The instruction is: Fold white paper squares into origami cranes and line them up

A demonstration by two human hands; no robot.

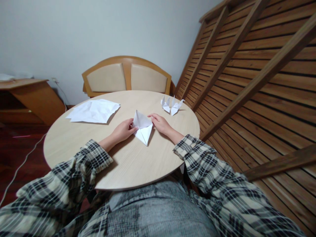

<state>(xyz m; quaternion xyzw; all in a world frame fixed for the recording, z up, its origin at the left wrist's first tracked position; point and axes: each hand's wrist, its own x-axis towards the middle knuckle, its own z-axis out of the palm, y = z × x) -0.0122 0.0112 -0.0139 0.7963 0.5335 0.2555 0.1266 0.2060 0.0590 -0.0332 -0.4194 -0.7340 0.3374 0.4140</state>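
Pale round table (128,168) beside wooden slats (283,98), folded paper (144,134) pinched by left fingers (128,123) and right fingers (155,116)

A pale wall (98,26) met brown slatted wood (256,54).
Behind the round light-wood table (138,174) stood an arched backrest (127,70) with two cream panels (107,77); at left, a wooden desk (41,95) stood on dark reddish floor (14,144), where a white cable (16,172) trailed; thick beams (259,80) crossed the slatted wood.

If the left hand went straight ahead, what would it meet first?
The folded white paper, which the left hand touches; past that, the right hand looks roughly in line, though depth is unclear.
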